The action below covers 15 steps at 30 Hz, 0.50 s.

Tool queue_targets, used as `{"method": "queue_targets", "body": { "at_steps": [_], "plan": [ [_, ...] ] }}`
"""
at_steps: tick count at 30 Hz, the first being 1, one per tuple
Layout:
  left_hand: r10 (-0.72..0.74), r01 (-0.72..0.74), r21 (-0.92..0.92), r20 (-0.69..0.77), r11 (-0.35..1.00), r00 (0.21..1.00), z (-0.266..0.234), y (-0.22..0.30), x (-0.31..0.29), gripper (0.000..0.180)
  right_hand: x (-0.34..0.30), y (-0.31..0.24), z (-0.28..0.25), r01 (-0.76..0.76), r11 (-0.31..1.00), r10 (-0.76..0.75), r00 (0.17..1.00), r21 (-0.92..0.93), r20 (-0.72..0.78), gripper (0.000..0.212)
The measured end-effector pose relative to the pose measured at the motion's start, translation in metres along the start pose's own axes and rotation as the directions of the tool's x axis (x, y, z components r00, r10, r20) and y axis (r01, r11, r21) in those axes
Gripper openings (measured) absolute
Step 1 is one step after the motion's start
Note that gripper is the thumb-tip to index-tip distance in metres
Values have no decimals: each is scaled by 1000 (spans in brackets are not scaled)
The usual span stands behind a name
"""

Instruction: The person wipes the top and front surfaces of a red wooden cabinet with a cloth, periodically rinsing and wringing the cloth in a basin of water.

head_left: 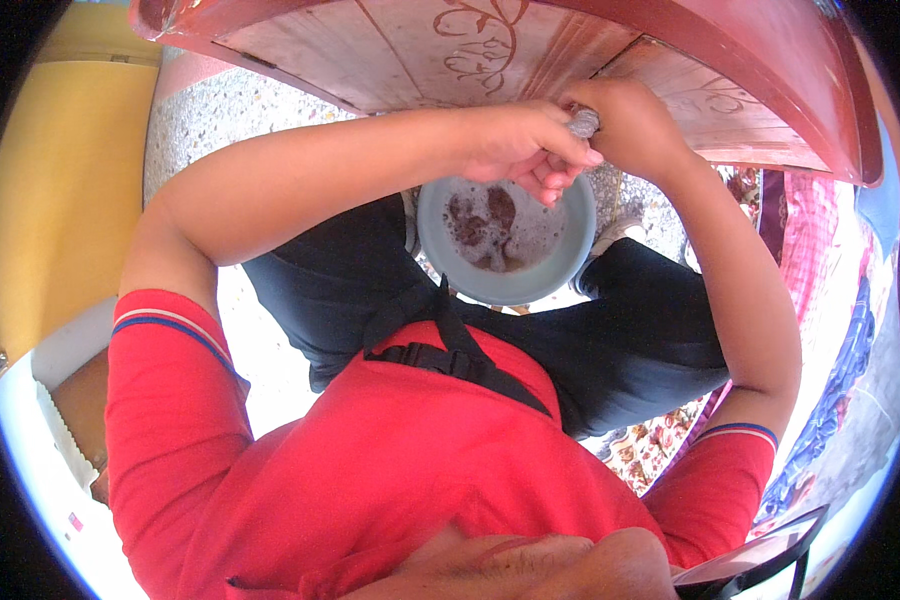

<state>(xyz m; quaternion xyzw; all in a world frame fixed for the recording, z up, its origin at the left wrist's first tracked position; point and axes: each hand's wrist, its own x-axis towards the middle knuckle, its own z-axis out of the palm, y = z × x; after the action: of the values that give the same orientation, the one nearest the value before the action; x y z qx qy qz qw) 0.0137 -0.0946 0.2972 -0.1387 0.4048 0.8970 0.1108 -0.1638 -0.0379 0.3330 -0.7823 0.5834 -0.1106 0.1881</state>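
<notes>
A small grey bunched cloth (583,123) shows between my two hands, just in front of the wooden cabinet (390,50). My right hand (630,122) is closed round it with the knuckles up, hiding much of the cloth. From the other side my left hand (525,145) grips it, thumb against the cloth and fingers curled below. Under the hands a light blue basin (505,290) holds murky, brownish water with foam on top. The basin stands on the floor between my knees.
Carved scrollwork marks the cabinet's reddish-brown front, close ahead of my hands. A yellow wooden panel (70,190) rises at the left. Pink checked fabric (808,240) and blue patterned fabric (830,400) hang or lie at the right. The floor (240,120) is speckled stone.
</notes>
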Motion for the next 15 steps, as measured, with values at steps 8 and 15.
{"method": "queue_targets", "body": {
  "at_steps": [8, 15],
  "plan": [
    [-16, 17, 12, -44, 1000, 999, -1, 4, 2, 26, -9, -1, -25, 130, 988, -135, 989, 80, 67, 52],
    [64, -64, 10, -121, 998, 991, -11, 2, 5, 22, -21, -20, -53, -45, 998, 42, 997, 47, 58, 41]
  ]
}}
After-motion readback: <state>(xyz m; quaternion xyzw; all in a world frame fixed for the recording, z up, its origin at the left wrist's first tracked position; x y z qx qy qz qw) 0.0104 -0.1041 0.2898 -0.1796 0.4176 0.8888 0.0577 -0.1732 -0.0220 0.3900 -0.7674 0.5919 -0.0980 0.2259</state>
